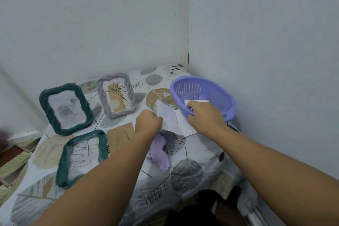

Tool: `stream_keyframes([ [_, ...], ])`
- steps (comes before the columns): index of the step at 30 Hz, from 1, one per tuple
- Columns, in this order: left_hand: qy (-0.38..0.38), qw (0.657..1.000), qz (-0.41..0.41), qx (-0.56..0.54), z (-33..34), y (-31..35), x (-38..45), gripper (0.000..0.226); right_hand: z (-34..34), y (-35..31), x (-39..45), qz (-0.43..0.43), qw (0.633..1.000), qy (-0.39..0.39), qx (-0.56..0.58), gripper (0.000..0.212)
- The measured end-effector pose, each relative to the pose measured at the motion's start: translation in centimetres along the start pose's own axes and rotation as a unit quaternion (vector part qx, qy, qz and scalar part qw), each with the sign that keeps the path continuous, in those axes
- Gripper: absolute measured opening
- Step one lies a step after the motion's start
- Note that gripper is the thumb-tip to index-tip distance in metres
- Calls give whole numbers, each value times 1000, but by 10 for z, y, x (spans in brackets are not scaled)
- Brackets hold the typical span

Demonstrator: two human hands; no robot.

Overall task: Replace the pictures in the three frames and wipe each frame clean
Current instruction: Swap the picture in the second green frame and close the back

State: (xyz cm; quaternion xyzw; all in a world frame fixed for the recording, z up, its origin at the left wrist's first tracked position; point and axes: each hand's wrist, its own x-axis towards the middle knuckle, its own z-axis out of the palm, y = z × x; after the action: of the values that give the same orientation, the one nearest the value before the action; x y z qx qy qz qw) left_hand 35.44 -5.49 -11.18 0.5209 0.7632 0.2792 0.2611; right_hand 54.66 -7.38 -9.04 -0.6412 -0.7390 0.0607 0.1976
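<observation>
Pictures [168, 117] (white backs up) pinched, apparently, by both hands.

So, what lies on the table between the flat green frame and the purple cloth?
In the head view, a brown backing board lies between the flat green frame and the purple cloth, partly under the left forearm.
</observation>
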Motion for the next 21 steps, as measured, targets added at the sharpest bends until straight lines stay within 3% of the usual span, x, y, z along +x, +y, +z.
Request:
stream_keyframes([
  [7, -11, 999, -25, -24, 35, 20, 7, 5, 7, 2, -5, -30, 999, -2, -14, 12],
  [11, -34, 999, -27, -14, 47, 14, 5, 9, 12, 1, -5, -32, 999, -5, -20, 13],
  [15, -41, 999, -14, 2, 50, 9, 4, 28, 15, 0, -4, -31, 999, -4, -27, 9],
  [18, -58, 998, 4, 23, 45, 14, 4, 24, 14, 1, -3, -29, 999, -16, -34, 4],
  [19, -55, 998, 15, 31, 42, 17, 5, 20, 12, 1, -3, -27, 999, -24, -31, 5],
  [21, -23, 998, 32, 44, 36, 20, 8, 31, 8, 0, -2, -8, 999, -37, 2, 27],
])
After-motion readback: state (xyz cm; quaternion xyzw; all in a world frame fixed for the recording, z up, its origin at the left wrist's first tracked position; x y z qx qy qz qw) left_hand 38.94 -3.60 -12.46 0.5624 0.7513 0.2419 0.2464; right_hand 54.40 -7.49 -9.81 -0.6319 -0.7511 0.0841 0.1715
